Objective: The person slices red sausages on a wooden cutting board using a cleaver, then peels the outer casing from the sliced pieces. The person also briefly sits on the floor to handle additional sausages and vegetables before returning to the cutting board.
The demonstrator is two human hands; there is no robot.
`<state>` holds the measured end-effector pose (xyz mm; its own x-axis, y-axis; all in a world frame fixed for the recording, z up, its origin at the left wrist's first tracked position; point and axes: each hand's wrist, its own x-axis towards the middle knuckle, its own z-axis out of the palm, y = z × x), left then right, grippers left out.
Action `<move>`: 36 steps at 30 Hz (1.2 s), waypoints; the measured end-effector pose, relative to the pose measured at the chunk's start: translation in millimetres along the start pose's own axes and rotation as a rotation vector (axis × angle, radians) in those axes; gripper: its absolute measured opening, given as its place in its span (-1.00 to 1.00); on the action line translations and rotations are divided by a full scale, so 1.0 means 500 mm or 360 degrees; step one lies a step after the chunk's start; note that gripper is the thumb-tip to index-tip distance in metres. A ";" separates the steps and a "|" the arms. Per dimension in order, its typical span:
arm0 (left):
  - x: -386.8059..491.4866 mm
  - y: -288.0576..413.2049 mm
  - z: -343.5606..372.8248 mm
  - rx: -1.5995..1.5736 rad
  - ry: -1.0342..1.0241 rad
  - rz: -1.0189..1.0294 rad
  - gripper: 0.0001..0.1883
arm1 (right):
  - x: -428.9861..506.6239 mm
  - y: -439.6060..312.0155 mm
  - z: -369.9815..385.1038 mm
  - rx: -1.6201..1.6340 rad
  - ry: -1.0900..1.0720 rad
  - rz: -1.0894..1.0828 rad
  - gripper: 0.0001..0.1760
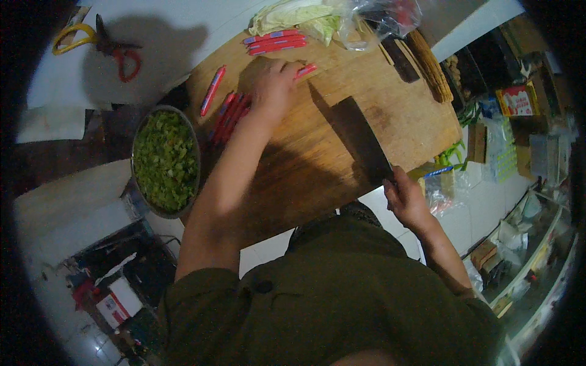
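My right hand grips the handle of a cleaver, its broad dark blade over the near right part of a wooden cutting board. Across the board, my left hand has its fingers on a red-wrapped sausage, whose end sticks out to the right; the fingers hide the rest. Several more wrapped sausages lie side by side, partly behind my left forearm. A single sausage lies left of them. Beyond my left hand is a stack of sausages.
A metal bowl of chopped greens stands at the board's left edge. Leafy cabbage and a clear plastic bag lie at the far edge. Scissors with yellow and red handles are far left. Boxes and bags crowd the right.
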<state>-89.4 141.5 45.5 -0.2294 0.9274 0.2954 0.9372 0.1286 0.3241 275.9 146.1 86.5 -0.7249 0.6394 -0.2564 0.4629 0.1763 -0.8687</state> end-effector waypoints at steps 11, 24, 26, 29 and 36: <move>-0.236 0.154 -0.004 -0.0362 -0.0008 0.0008 -0.73 | -0.001 0.006 -0.010 0.0164 0.0060 0.0193 -0.78; -0.245 0.170 -0.014 -0.0028 0.0081 0.0138 -0.82 | 0.016 -0.022 0.014 -0.0149 -0.0057 -0.0065 -0.65; -0.246 0.171 -0.012 0.0037 0.0053 0.0176 -0.80 | 0.014 -0.014 0.017 -0.0336 -0.0043 -0.0195 -0.64; -0.245 0.172 -0.007 0.0023 0.0076 0.0204 -0.77 | 0.010 -0.025 0.015 -0.0394 -0.0117 -0.0093 -0.67; -0.240 0.173 0.006 -0.0238 0.0105 0.0183 -0.72 | -0.003 -0.036 0.004 -0.0707 -0.0249 -0.0184 -0.68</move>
<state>19.9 42.2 35.5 -0.1444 0.9074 0.3946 0.9100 -0.0348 0.4130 267.6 140.6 101.9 -0.8368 0.4823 -0.2591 0.5229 0.5638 -0.6393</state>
